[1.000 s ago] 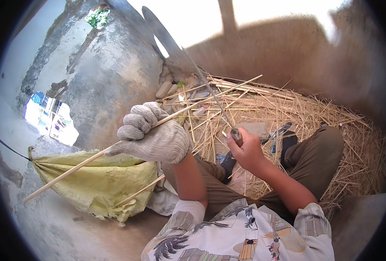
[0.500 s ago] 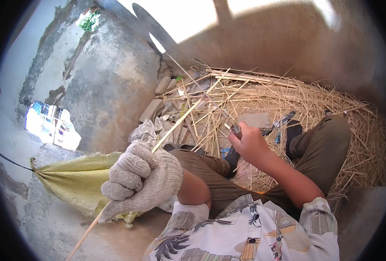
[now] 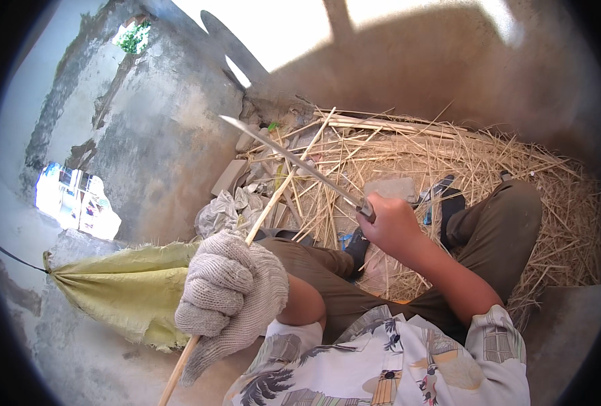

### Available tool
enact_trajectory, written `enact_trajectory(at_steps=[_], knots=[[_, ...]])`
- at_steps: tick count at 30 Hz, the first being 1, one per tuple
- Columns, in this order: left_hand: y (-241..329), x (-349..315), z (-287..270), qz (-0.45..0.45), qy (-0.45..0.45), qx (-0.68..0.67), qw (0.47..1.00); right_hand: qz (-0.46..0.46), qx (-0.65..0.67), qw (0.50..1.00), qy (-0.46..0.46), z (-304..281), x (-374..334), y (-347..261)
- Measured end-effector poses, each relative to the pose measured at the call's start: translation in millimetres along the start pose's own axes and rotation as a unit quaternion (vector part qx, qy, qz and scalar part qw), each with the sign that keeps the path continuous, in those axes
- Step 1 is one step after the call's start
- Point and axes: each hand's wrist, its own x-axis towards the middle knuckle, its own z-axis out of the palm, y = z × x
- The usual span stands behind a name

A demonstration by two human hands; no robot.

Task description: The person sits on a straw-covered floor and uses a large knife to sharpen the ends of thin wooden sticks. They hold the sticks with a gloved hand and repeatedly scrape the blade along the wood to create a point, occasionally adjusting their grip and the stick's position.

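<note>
My left hand [image 3: 229,298], in a grey knitted glove, is closed around a long thin bamboo stick [image 3: 273,203] that runs from the lower left up toward the straw pile. My bare right hand [image 3: 392,227] grips the handle of a long narrow knife. Its blade [image 3: 287,155] points up and to the left, above the stick and crossing it near the middle. Both hands are over my lap, with my knees in brown trousers below them.
A big heap of dry straw and split bamboo strips [image 3: 449,155] lies on the ground ahead. A yellow-green sack [image 3: 117,284] hangs at my left. A concrete wall [image 3: 151,128] with an opening [image 3: 77,203] stands left. Crumpled plastic and rubble [image 3: 229,203] lie by the wall.
My left hand has pulled the stick back toward my body and lower in the view. The right hand has lifted the knife so its blade is raised up-left over the stick.
</note>
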Motion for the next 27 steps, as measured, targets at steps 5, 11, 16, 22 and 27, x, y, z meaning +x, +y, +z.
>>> enact_trajectory(at_steps=[5, 11, 16, 22, 27], knots=[[12, 2, 6, 0.05, 0.069, -0.062, 0.994, -0.09, 0.018, 0.995, 0.043, -4, 1, -7], [7, 9, -6, -0.034, 0.026, -0.073, 0.996, 0.067, -0.044, 0.997, -0.003, 2, 4, 15], [16, 15, -3, -0.005, 0.088, -0.028, 0.996, -0.104, 0.016, 0.994, 0.042, 6, -2, 1], [54, 20, 0, -0.009, 0.145, -0.076, 0.986, 0.116, -0.086, 0.987, 0.07, 6, 16, 53], [57, 28, -7, 0.013, 0.162, -0.045, 0.986, -0.082, -0.04, 0.993, 0.076, -7, 6, 0]])
